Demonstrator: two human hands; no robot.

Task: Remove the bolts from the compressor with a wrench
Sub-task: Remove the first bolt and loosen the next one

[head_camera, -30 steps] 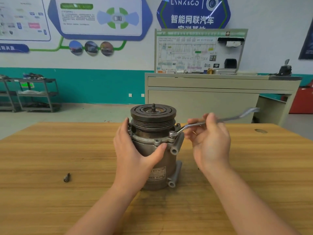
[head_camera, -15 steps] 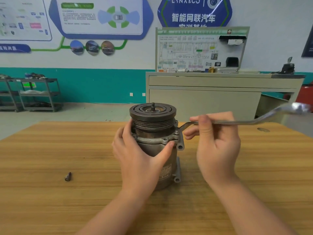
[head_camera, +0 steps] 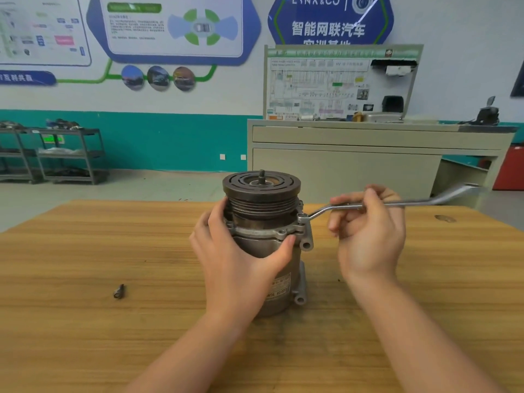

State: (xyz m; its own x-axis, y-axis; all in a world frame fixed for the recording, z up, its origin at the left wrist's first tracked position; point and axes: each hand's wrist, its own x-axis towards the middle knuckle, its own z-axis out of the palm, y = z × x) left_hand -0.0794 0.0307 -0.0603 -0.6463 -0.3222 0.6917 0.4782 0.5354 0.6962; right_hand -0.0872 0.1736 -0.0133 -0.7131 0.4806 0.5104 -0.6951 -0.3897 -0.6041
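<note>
Metal shelving racks (head_camera: 68, 154) at far 9 o'clock against the teal wall. Loose bolt (head_camera: 119, 291) lying on the wooden workbench (head_camera: 85, 336) at 8 o'clock of the compressor, well apart from it. AC compressor (head_camera: 265, 242) upright at centre of the bench, clutch pulley (head_camera: 261, 185) on top, threaded shaft stub poking up from the hub. Left hand (head_camera: 235, 268) wrapped round the compressor body from its 9 o'clock side: fingers curled behind the housing below the pulley, thumb pressed on the front flange near 4 o'clock. Offset ring wrench (head_camera: 397, 204) with ring end seated on a flange bolt (head_camera: 301, 217) at the compressor's 3 o'clock, shank running out level toward 3 o'clock, far end blurred. Right hand (head_camera: 368, 236) pinching the wrench shank mid-length, thumb up over the top, other fingers loosely curled underneath. Beige cabinet (head_camera: 368, 154) beyond the bench at 1 o'clock, wiring-diagram training board (head_camera: 340, 83) standing on it.
</note>
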